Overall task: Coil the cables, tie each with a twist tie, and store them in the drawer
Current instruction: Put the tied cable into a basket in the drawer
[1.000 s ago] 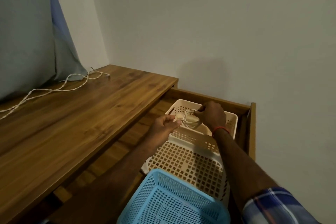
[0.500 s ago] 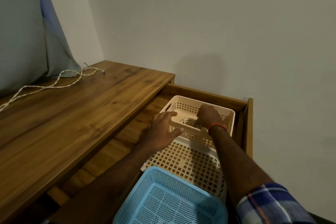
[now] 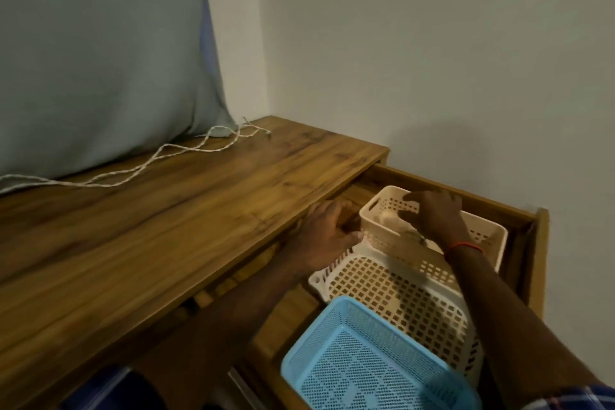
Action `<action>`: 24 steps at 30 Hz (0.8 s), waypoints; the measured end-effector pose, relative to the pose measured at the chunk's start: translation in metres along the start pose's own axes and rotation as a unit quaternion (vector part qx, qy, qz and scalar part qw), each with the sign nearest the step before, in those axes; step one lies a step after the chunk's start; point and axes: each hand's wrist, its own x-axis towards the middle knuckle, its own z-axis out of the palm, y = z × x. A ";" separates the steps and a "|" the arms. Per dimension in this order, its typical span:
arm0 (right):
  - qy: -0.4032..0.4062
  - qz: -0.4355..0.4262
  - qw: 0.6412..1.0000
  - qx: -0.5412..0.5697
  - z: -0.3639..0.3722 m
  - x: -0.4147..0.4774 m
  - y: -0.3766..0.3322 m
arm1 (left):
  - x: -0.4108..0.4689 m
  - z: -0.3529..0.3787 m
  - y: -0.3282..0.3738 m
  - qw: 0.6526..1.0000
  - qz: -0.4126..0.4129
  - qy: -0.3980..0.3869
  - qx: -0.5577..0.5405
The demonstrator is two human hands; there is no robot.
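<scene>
The wooden drawer stands pulled out at the right of the desk. At its far end sits a beige perforated basket. My right hand hovers over this basket with fingers spread and holds nothing. A pale coiled cable lies blurred inside the basket, below that hand. My left hand is beside the basket's near left corner, fingers loosely curled, thumb at the basket wall. A long twisted white cable lies loose on the desk top.
A white lattice basket lies in the drawer in front of the beige one. A blue mesh basket overlaps its near end. A grey-blue curtain hangs behind the desk, and the wall is close on the right.
My right hand lowered the coiled cable into the beige basket, let it go and spread its fingers. My left hand came off the basket rim and drew back to its left.
</scene>
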 end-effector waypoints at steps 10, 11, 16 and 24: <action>0.094 -0.191 0.977 0.003 -0.044 -0.010 -0.128 | -0.038 -0.090 -0.012 0.992 -0.056 0.089 0.075; 0.098 -0.207 0.973 0.012 -0.049 -0.009 -0.143 | -0.043 -0.100 -0.013 0.990 -0.061 0.102 0.078; 0.122 -0.282 0.951 0.037 -0.064 -0.015 -0.220 | -0.070 -0.154 -0.032 0.982 -0.065 0.147 0.098; 0.114 -0.370 0.919 0.077 -0.058 -0.038 -0.326 | -0.138 -0.234 -0.086 0.960 -0.137 0.206 0.135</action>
